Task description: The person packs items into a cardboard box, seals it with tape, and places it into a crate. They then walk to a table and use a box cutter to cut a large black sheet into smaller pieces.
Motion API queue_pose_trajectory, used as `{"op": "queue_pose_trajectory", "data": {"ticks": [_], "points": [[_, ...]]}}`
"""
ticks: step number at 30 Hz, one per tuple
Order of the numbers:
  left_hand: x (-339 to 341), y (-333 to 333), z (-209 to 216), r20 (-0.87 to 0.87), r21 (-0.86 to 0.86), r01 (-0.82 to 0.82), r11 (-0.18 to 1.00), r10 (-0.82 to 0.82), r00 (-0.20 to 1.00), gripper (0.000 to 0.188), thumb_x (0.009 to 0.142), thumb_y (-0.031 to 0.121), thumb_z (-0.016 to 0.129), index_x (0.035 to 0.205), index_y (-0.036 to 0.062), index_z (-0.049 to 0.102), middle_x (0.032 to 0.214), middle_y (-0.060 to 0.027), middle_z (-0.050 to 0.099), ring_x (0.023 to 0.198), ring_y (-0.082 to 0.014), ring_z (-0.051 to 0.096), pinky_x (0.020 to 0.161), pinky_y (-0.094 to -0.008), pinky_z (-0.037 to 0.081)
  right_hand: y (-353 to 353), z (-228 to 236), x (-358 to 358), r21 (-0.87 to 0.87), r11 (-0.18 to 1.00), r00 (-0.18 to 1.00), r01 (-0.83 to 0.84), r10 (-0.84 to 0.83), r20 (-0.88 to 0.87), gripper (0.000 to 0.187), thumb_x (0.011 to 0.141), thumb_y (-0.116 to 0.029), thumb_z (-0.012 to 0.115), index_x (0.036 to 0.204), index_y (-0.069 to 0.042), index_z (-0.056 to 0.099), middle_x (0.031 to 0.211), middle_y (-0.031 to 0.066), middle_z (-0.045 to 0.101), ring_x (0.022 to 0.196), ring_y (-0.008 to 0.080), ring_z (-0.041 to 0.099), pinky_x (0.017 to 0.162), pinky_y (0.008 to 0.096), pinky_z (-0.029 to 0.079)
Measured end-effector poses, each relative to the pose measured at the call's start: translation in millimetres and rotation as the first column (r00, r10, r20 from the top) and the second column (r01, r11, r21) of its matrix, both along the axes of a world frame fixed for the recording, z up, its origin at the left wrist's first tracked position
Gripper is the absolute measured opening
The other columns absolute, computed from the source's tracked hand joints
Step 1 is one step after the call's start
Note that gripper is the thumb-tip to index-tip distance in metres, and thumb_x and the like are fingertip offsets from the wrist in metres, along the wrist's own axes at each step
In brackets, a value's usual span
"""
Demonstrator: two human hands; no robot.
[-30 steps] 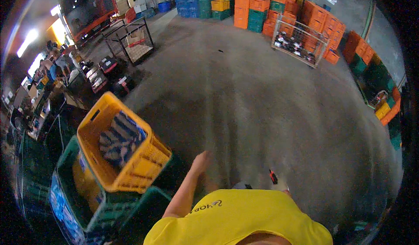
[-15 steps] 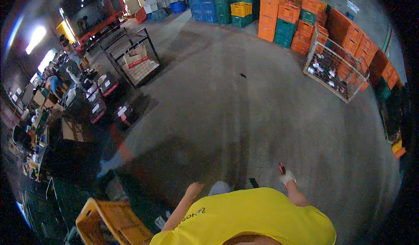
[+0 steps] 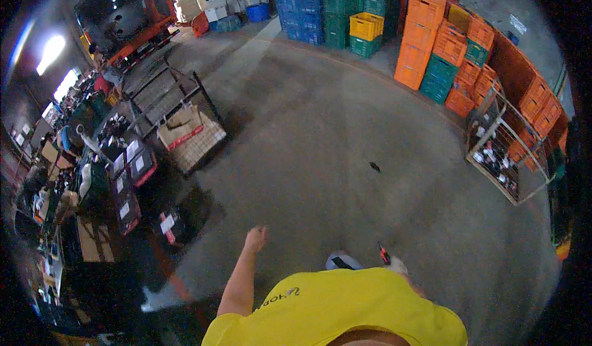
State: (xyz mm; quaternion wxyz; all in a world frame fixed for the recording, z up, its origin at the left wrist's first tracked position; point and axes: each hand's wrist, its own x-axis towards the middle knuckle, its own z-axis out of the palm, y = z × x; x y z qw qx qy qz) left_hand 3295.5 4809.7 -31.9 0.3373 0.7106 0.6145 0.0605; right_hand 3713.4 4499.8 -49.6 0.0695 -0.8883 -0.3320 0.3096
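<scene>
My bare left hand (image 3: 256,238) hangs in front of me over the concrete floor, its fingers curled in and nothing visible in them. A white glove covers my right hand (image 3: 398,266), which is closed round a red-and-black hand tool (image 3: 385,255). The tool's dark, narrow tip points forward and away from me; its exact kind is too small to tell. Part of the right hand is hidden by my yellow shirt. A foot shows below, between the two hands.
Ahead on the left stands a wire-mesh cart (image 3: 194,145) with cardboard inside. Dark boxes (image 3: 126,204) lie near a cluttered bench. Stacked orange crates (image 3: 422,31) line the right side, beside another mesh cart (image 3: 509,161). A small dark scrap (image 3: 374,167) lies on the floor.
I have moved forward; the carts and the floor scrap look nearer. The yellow crate at lower left has left the view. My left hand has swung forward, and the right has drawn back.
</scene>
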Motion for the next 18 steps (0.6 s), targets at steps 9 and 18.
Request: {"op": "queue_pose_trajectory", "data": {"ticks": [9,18], "points": [[86.7,366.4,-23.4,-0.261,-0.037,0.023,0.999,-0.032,0.965,0.05,0.09,0.046,0.038,0.108,0.0042,0.058,0.108,-0.0205,0.059,0.102,-0.0374,0.054,0.087,-0.0452,0.043,308.3,-40.3,115.8,-0.324,0.927,0.97,0.188,-0.227,-0.086,0.041,0.073,-0.035,0.06,0.099,-0.004,0.062,0.098,0.0222,0.062,0.095,0.0366,0.059,0.077,0.0429,0.047],[36.0,533.6,-133.1,-0.187,-0.524,-0.14,0.84,0.046,0.981,0.044,0.088,0.042,0.04,0.111,0.0108,0.06,0.115,-0.0169,0.057,0.107,-0.0348,0.053,0.089,-0.0437,0.043,932.9,36.5,173.6,0.243,0.959,0.989,-0.146,0.146,0.015,0.038,0.067,-0.026,0.061,0.098,-0.006,0.056,0.096,0.0208,0.06,0.093,0.0383,0.056,0.078,0.0441,0.044]]}}
